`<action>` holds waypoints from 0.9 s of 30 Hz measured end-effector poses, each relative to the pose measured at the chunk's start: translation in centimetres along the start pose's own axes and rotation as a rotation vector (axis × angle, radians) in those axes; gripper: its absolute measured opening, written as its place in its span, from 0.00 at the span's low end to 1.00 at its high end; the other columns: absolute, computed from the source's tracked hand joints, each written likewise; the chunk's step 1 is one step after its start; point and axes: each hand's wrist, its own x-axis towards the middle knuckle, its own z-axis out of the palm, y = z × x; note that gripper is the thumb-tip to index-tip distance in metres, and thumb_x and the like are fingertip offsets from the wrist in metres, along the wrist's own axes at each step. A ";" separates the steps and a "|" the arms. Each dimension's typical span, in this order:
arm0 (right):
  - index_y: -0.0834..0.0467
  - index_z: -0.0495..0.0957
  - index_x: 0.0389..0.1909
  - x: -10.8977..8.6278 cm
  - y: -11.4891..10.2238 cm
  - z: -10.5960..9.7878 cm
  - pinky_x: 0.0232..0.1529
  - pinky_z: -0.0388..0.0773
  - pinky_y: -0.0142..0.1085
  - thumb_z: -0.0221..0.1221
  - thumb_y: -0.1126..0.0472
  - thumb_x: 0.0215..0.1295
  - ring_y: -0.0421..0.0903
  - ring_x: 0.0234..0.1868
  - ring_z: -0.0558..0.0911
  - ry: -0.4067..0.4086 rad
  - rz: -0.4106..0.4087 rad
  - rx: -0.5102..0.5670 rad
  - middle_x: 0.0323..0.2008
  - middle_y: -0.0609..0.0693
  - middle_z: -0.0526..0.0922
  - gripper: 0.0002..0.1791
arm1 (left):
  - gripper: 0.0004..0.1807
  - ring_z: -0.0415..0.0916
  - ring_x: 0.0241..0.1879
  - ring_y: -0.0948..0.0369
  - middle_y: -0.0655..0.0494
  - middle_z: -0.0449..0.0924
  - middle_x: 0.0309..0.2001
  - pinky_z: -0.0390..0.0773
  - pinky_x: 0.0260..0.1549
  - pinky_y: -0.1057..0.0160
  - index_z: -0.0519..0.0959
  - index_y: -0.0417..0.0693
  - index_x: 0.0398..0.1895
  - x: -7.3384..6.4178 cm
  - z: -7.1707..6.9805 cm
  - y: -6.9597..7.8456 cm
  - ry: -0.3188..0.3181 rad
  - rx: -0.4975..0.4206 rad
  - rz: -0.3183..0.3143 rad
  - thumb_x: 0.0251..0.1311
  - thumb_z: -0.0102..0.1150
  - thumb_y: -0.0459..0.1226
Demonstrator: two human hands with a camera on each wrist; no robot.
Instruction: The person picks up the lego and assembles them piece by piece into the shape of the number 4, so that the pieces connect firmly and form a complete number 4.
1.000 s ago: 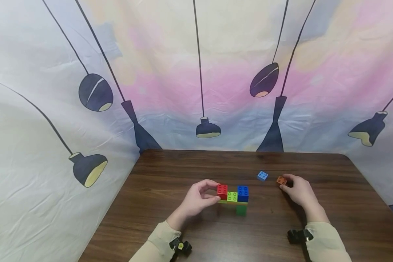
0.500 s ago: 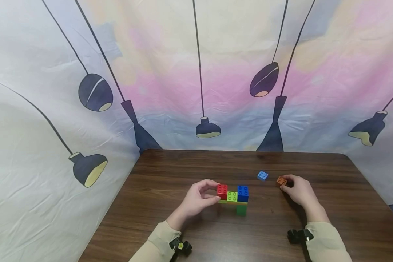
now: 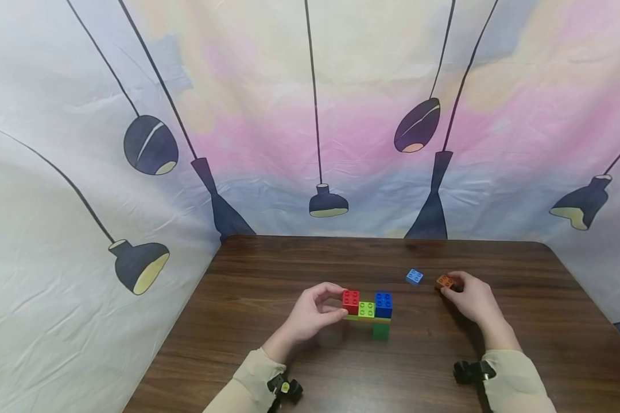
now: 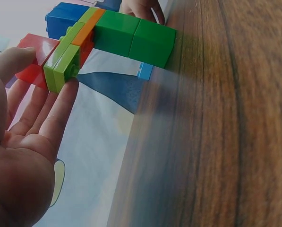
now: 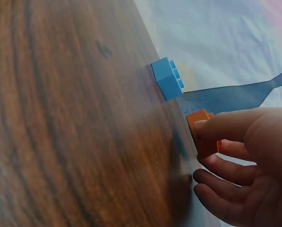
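Observation:
My left hand (image 3: pixel 310 314) grips the left end of a toy brick structure, thumb and fingers on its red brick (image 3: pixel 351 302). A lime brick (image 3: pixel 366 310) sits in the middle and a dark blue brick (image 3: pixel 383 304) at the right end. In the left wrist view, an orange layer (image 4: pixel 88 28) runs below the lime ones, and stacked green bricks (image 4: pixel 152 41) form a leg down to the table. My right hand (image 3: pixel 474 299) pinches a small orange brick (image 5: pixel 200 119) between thumb and fingers, at or just above the tabletop; its far side is hidden.
A light blue brick (image 3: pixel 414 277) lies on the brown wooden table (image 3: pixel 268 261), left of the orange brick. Behind the table hangs a pastel cloth (image 3: pixel 268 143) with printed lamps. Each wrist carries a small black camera (image 3: pixel 473 372).
The orange brick turns slightly in my right fingers, and the thumb shifts a little onto its near side. My left hand and the structure stay where they were.

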 end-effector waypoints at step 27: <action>0.57 0.80 0.66 -3.1 -10.3 -1.8 0.49 0.87 0.46 0.68 0.47 0.75 0.56 0.51 0.88 0.080 -0.214 0.273 0.55 0.58 0.87 0.26 | 0.19 0.79 0.57 0.28 0.43 0.82 0.58 0.86 0.52 0.55 0.80 0.36 0.59 -0.1 0.2 0.2 0.010 -0.013 -0.024 0.67 0.70 0.26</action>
